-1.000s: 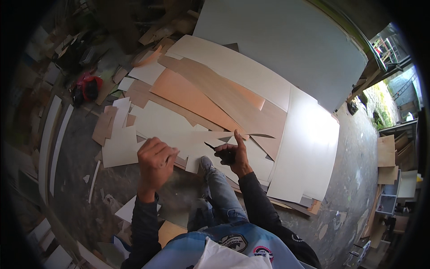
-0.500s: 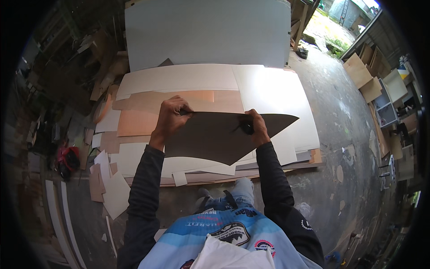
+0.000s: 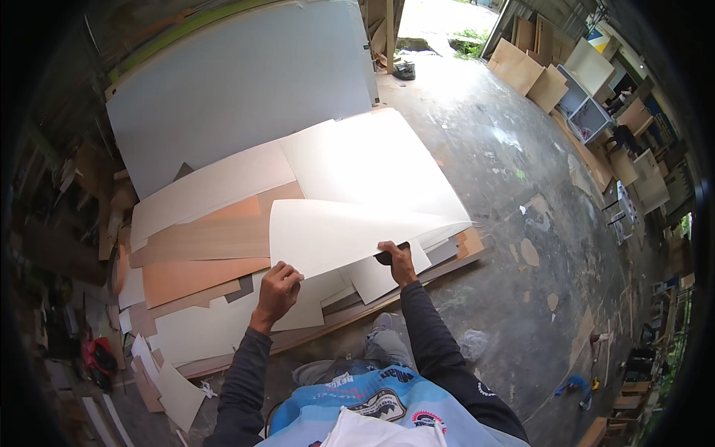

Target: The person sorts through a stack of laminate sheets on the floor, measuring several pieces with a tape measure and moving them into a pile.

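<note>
A thin, flexible white laminate sheet [image 3: 339, 231] is held out over a low pile of flat sheets, its white face up and its surface bowed. My left hand [image 3: 277, 294] pinches its near left corner. Farther right along the near edge, my right hand [image 3: 398, 262] grips the sheet. A small dark rounded object [image 3: 393, 254] also sits in that right hand, partly covered by the fingers; its kind is unclear. Beneath lie orange wood-tone sheets [image 3: 190, 281], a tan sheet [image 3: 212, 240] and pale offcuts [image 3: 242, 316].
Behind the pile leans a large grey-blue panel [image 3: 246, 82]. Pale scrap pieces [image 3: 179, 395] lie on the floor at left, near a red and black object [image 3: 99, 357]. Boards [image 3: 518, 67] and a box-like cabinet frame [image 3: 585, 112] stand along the right side of the concrete floor [image 3: 514, 298].
The sheet has turned from its dark underside facing me to its white face up. Both hands have come lower and nearer to me. The view has swung to the right.
</note>
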### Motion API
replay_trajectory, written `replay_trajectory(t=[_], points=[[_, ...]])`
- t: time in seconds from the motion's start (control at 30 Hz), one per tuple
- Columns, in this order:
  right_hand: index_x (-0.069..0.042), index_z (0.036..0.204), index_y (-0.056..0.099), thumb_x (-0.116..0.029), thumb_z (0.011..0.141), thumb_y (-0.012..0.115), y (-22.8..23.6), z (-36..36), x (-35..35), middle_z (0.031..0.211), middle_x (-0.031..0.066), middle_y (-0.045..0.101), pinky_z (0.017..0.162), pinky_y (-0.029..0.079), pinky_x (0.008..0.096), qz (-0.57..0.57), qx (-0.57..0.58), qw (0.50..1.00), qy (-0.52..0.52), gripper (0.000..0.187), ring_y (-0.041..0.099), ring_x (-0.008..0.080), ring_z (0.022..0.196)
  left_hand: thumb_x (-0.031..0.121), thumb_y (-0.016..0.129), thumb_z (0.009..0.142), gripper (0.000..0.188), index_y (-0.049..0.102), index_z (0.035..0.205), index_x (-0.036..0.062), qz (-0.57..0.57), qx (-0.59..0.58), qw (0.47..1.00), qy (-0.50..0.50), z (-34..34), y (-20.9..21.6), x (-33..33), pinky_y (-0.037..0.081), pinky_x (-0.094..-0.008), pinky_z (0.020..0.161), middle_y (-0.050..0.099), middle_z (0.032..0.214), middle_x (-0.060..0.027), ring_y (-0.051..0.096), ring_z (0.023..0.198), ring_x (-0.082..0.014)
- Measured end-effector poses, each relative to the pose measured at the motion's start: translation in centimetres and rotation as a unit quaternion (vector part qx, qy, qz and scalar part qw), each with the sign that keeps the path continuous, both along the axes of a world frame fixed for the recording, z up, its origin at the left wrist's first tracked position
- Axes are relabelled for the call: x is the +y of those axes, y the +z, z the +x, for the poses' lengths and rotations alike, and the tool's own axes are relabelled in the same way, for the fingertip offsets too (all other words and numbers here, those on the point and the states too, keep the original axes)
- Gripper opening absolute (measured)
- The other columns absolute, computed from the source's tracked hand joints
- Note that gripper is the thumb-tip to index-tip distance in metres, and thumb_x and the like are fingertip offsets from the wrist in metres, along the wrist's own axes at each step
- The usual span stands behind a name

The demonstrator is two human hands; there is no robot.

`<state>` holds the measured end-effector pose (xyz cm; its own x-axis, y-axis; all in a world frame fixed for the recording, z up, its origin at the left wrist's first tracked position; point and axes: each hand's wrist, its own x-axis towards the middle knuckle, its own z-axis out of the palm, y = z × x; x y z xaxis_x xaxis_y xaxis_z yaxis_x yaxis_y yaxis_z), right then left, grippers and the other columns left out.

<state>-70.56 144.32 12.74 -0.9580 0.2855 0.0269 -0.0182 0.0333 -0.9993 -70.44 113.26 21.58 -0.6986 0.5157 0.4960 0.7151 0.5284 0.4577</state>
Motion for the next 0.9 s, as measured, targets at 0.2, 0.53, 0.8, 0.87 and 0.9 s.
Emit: replay_trajectory(t=[0.2, 0.53, 0.8, 0.87, 0.9], points=[[0.001, 0.077, 0.068, -0.017, 0.072, 0.074, -14.5, 5.8, 5.5, 0.072, 0.0055, 0.066, 0.062, 0.049, 0.0269, -0.223, -0.313, 0.923, 0.012, 0.019, 0.061, 0.0142, 0.062, -0.001, 0.061, 0.068, 0.019, 0.062, 0.087, 0.0030, -0.215, -0.126, 0.968, 0.011, 5.8, -16.2, 4.6, 0.049, -0.0394, 0.071, 0.058, 0.084, -0.0096, 0.057, 0.084, -0.0273], [-0.007, 0.077, 0.074, -0.031, 0.071, 0.068, -18.7, 25.3, 18.3, 0.076, 0.0095, 0.070, 0.074, 0.051, 0.0300, 0.333, -0.635, 0.696, 0.033, 0.025, 0.068, 0.0216, 0.079, 0.013, 0.058, 0.074, 0.027, 0.067, 0.098, 0.0038, -0.311, -0.531, 0.787, -0.029, 12.2, -24.7, 6.8, 0.049, -0.0449, 0.085, 0.065, 0.100, -0.0219, 0.061, 0.097, -0.0377], [-0.008, 0.120, 0.056, -0.022, 0.063, 0.077, -15.4, 19.6, 22.7, 0.111, 0.0164, 0.061, 0.089, 0.047, 0.0382, 0.314, -0.307, 0.894, 0.087, 0.063, 0.059, 0.0295, 0.101, 0.019, 0.059, 0.077, 0.028, 0.067, 0.098, 0.0028, -0.098, -0.548, 0.828, 0.068, 5.0, -24.2, 16.7, 0.050, -0.0410, 0.077, 0.066, 0.088, -0.0197, 0.064, 0.085, -0.0326], [-0.004, 0.124, 0.048, -0.022, 0.054, 0.083, -12.1, 14.3, 20.5, 0.105, 0.0161, 0.061, 0.090, 0.047, 0.0382, 0.297, -0.207, 0.923, 0.128, 0.081, 0.059, 0.0301, 0.104, 0.026, 0.059, 0.083, 0.031, 0.066, 0.097, -0.0002, 0.032, -0.607, 0.789, 0.087, 4.1, -24.3, 20.7, 0.051, -0.0365, 0.071, 0.066, 0.082, -0.0163, 0.066, 0.080, -0.0249], [-0.005, 0.124, 0.048, -0.016, 0.054, 0.082, -10.9, 12.0, 19.8, 0.108, 0.0167, 0.058, 0.089, 0.046, 0.0383, 0.229, -0.220, 0.934, 0.163, 0.079, 0.058, 0.0306, 0.101, 0.032, 0.060, 0.086, 0.036, 0.065, 0.097, -0.0020, 0.097, -0.654, 0.745, 0.090, 4.0, -24.8, 22.9, 0.052, -0.0341, 0.067, 0.066, 0.078, -0.0141, 0.066, 0.078, -0.0210]])
